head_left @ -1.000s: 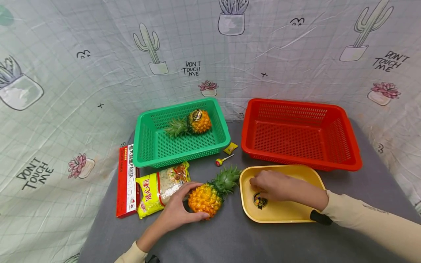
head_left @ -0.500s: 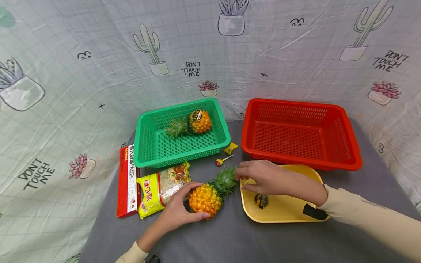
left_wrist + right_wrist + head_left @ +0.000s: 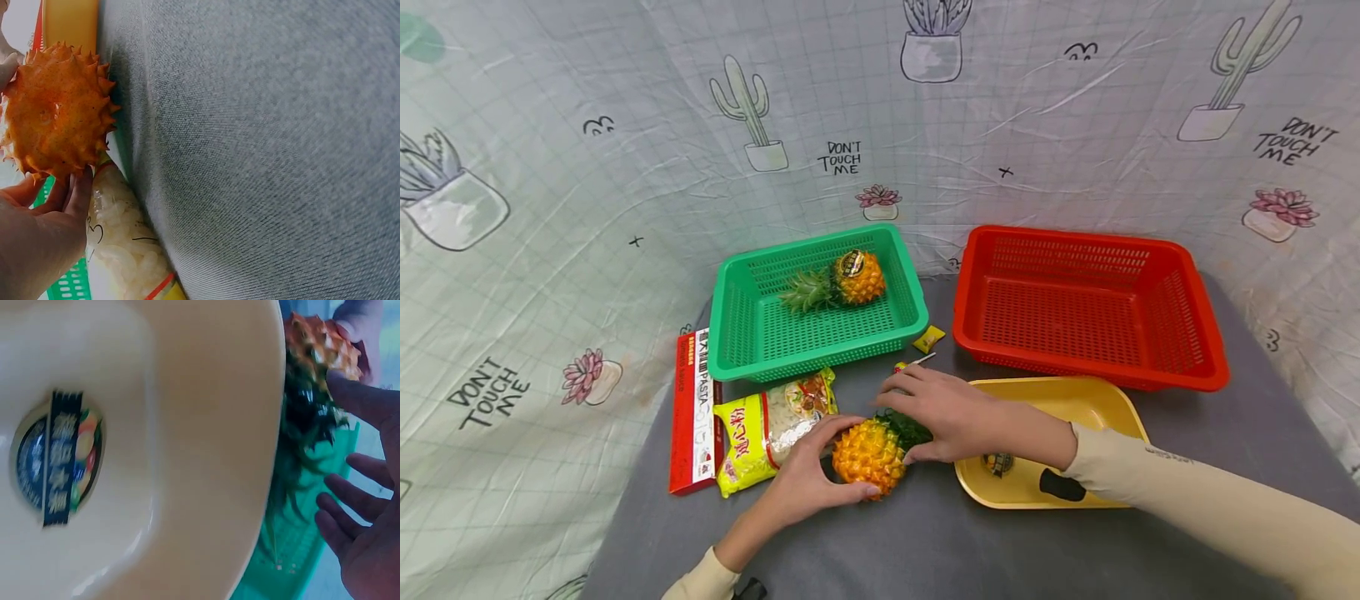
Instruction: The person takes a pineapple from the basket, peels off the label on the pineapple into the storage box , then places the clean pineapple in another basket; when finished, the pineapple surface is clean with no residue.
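Observation:
A small orange pineapple (image 3: pixel 868 462) lies on the grey table. My left hand (image 3: pixel 801 483) grips its body between thumb and fingers. In the left wrist view the spiky base of the pineapple (image 3: pixel 56 112) faces the camera. My right hand (image 3: pixel 943 417) hovers over the green crown, fingers spread and loosely bent. The right wrist view has the right hand's thumb (image 3: pixel 350 394) near the fruit, and I cannot tell whether it touches. Much of the crown is hidden by this hand in the head view. Beneath the right forearm, a round fruit sticker (image 3: pixel 997 463) lies in the yellow tray (image 3: pixel 1093 408).
A green basket (image 3: pixel 820 342) holds another pineapple (image 3: pixel 859 279). The red basket (image 3: pixel 1060 317) stands to its right. A pasta bag (image 3: pixel 775 429) and a red-and-white pasta box (image 3: pixel 692 417) lie left. A yellow wrapped sweet (image 3: pixel 928 338) and a partly covered lollipop (image 3: pixel 917 362) sit between.
My right hand has left the tray, where it was over the sticker, and moved left to the pineapple's crown. The left hand keeps its grip, and the pineapple stays put.

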A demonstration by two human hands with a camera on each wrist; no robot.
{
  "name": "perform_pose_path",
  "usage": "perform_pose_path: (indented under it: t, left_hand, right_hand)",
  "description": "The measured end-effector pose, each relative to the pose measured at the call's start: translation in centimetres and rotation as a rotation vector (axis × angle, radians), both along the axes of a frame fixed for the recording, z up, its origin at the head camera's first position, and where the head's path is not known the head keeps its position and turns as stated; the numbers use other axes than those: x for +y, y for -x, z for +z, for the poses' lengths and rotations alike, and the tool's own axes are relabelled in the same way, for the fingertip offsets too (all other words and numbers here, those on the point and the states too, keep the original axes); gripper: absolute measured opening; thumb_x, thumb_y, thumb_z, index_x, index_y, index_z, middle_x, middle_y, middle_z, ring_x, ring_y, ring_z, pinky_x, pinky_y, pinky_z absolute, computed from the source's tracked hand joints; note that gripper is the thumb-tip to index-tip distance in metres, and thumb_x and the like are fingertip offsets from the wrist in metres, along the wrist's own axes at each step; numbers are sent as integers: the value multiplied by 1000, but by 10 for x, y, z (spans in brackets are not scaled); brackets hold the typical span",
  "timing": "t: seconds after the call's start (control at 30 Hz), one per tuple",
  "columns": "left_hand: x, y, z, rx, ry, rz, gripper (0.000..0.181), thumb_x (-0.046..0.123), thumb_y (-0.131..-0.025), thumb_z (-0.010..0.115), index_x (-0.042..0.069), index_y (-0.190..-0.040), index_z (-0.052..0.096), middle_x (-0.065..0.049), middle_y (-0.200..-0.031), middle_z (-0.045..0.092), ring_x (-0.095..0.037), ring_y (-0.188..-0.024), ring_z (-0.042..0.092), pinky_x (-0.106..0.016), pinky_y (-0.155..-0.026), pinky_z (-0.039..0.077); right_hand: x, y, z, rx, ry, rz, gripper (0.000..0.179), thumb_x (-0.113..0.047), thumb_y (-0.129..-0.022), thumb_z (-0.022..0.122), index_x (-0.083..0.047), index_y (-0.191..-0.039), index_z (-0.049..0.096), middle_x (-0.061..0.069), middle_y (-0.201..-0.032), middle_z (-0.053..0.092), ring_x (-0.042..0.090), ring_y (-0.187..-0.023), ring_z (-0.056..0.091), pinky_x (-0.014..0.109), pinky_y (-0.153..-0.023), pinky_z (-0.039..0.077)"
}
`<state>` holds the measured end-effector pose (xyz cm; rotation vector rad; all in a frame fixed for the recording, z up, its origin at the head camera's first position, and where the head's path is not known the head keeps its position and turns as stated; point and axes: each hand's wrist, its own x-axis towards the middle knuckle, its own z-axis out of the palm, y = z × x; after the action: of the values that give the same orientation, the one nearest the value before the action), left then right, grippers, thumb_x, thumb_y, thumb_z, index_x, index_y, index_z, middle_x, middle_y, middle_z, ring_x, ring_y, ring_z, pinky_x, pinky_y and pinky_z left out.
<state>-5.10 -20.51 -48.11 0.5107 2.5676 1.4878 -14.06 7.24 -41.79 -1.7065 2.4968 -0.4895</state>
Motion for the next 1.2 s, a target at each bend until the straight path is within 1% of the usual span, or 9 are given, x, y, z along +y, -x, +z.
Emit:
perform_pose_path:
  t: [0.13, 0.27, 0.47, 0.6, 0.77, 0.83, 0.97, 1.1, 1.2]
  left_hand:
    - [-1, 0, 0, 9, 11, 3, 82, 45, -79, 95, 22, -148, 59, 12, -143, 57, -14, -123, 59, -43, -102, 52]
    - [-1, 0, -2, 6, 14, 1, 82, 47, -79, 94, 21, -149, 59, 12, -142, 57, -14, -121, 60, -43, -100, 53]
    - [-1, 0, -3, 21, 29, 14, 82, 49, -77, 95, 27, -148, 59, 13, -142, 57, -14, -123, 59, -46, -102, 52]
    - [-1, 0, -3, 21, 18, 14, 81, 48, -78, 95, 29, -148, 58, 13, -141, 57, -14, -123, 59, -46, -102, 51]
    - [1, -2, -2, -9, 11, 28, 82, 47, -78, 95, 31, -148, 57, 13, -140, 57, -14, -122, 59, -45, -103, 51]
    - [1, -3, 0, -27, 16, 41, 83, 48, -77, 96, 30, -148, 56, 13, -139, 57, -13, -121, 59, -45, -102, 51]
    - [1, -3, 4, -68, 12, 48, 86, 47, -76, 96, 22, -149, 56, 10, -140, 58, -13, -120, 61, -43, -102, 52]
    - [-1, 0, 13, -101, 24, 15, 91, 45, -77, 97, 14, -151, 55, 5, -143, 58, -15, -124, 61, -42, -105, 52]
    - [-6, 3, 18, -131, 4, -32, 85, 39, -83, 94, 8, -151, 54, 0, -145, 57, -20, -128, 60, -41, -106, 50]
  right_hand:
    - [-12, -3, -8, 19, -13, 35, 92, -58, -87, 84, -10, -157, 48, 6, -149, 53, 24, -137, 48, 46, -119, 35]
    - [-19, -6, -14, -11, -50, 25, 103, -64, -85, 82, -8, -161, 40, 6, -152, 51, 22, -137, 48, 44, -117, 38]
    - [-24, -8, -20, -54, -106, -16, 112, -68, -83, 82, -6, -163, 34, 7, -152, 51, 24, -139, 47, 47, -117, 38]
    - [-26, -8, -25, 11, -149, -29, 108, -70, -81, 82, -4, -157, 42, 8, -143, 55, 24, -130, 50, 43, -113, 42]
    - [-28, -8, -29, 94, -179, -35, 101, -73, -79, 81, -6, -148, 51, 7, -135, 57, 23, -122, 51, 39, -109, 45]
    - [-29, -8, -28, 89, -176, -38, 100, -74, -77, 82, -8, -146, 52, 6, -133, 58, 22, -120, 51, 38, -106, 46]
    - [-32, -7, -26, 62, -180, -46, 98, -73, -76, 84, -10, -144, 53, 4, -130, 60, 21, -116, 52, 38, -102, 48]
    - [-33, -5, -25, 26, -189, -58, 95, -70, -74, 87, -11, -141, 55, 4, -128, 61, 21, -114, 52, 39, -100, 49]
    - [-34, -4, -26, 7, -187, -60, 93, -69, -74, 88, -11, -139, 55, 4, -127, 62, 21, -112, 52, 40, -100, 49]
